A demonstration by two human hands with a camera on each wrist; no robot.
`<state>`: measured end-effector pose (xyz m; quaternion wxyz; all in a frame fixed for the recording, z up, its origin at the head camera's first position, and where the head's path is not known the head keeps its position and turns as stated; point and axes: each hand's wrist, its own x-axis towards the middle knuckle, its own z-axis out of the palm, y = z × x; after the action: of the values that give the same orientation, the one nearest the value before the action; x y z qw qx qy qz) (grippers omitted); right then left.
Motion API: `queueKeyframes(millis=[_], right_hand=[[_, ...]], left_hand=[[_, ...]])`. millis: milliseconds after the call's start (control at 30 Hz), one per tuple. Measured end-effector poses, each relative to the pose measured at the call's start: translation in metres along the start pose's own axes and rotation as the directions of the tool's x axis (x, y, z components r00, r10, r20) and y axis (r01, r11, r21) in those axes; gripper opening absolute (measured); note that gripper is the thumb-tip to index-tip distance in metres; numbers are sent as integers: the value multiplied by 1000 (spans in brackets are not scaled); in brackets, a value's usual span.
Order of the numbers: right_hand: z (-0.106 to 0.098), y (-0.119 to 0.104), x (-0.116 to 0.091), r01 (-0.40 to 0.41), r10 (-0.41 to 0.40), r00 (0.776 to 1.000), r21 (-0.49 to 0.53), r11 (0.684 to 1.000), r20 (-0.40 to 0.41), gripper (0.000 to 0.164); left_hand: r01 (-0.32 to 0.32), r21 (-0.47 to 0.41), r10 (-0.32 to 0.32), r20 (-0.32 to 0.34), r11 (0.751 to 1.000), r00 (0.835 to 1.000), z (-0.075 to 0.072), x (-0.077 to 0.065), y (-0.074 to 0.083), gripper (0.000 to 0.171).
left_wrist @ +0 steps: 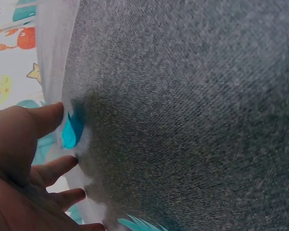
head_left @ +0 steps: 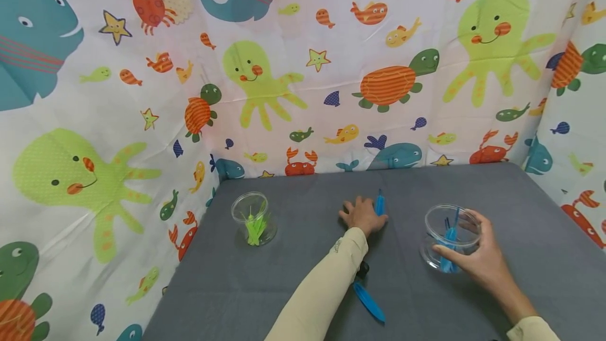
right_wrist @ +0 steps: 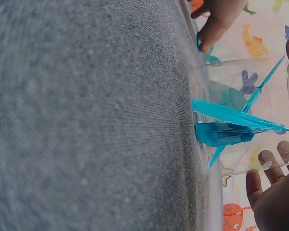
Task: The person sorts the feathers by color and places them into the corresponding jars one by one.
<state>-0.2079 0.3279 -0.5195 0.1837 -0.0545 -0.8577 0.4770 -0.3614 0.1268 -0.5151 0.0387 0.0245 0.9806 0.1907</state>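
Note:
My right hand (head_left: 490, 259) holds a clear plastic jar (head_left: 432, 236) from the right, thumb across its near side and fingers round the far side. Inside the jar stand several slim blue plastic pieces (right_wrist: 226, 132), some with thin pointed ends. My left hand (head_left: 363, 217) reaches to the back middle of the table, fingers spread and pointing down. A blue piece (head_left: 380, 204) lies just beyond its thumb; in the left wrist view this blue piece (left_wrist: 71, 132) shows between thumb and forefinger, not pinched. Another long blue piece (head_left: 369, 302) lies below the left forearm.
A second clear jar (head_left: 249, 197), holding several slim green pieces (head_left: 255, 229), stands at the left of the grey table (head_left: 293, 267). A sheet printed with sea animals (head_left: 293, 99) hangs along the back and both sides of the table.

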Motion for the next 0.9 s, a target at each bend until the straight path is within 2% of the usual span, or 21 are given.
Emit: queueKeyframes(millis=[167,367,500,567,767,900], right_hand=[[0,0,0,-9,9,1000,-2,1000,9,116],[0,1,0,-11,11,1000,-2,1000,16,115],[0,2,0,-6,6,1000,2,1000,19,115],[0,3,-1,-2,2,1000,3,1000,20,114],[0,3,-1,-5,5,1000,3,1000,14,115],[0,2,-1,-9,9,1000,1,1000,12,114]], left_hand=[[-7,13,7,0,1000,1000,3,3,-3,56],[-39,-60,37,-31,997,999,3,2,-6,30],[-34,-58,32,-34,998,999,7,4,-6,19],[-26,-45,25,-29,999,999,7,4,-5,23],[-24,-8,24,-9,1000,1000,6,5,-5,51],[-40,-22,39,-19,999,999,5,6,-6,46]])
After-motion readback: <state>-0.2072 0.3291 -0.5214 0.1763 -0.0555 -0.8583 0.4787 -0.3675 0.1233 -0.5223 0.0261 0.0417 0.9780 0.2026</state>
